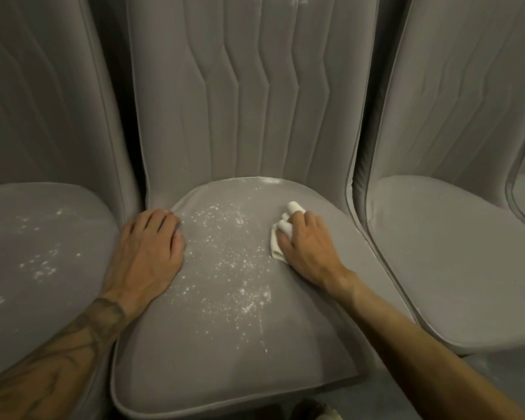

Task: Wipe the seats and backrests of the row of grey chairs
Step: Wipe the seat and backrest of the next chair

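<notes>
With the right hand pressing a white cloth onto the powder-speckled middle seat and the left hand flat and empty, wiping seems barely begun; the left seat also looks dusty, while the right seat looks clean.

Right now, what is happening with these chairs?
A person is wiping the middle chair's seat. The right hand presses a white cloth onto it, beside white specks still scattered there. The left hand rests flat on the seat's left edge. The left chair's seat is speckled too.
</notes>
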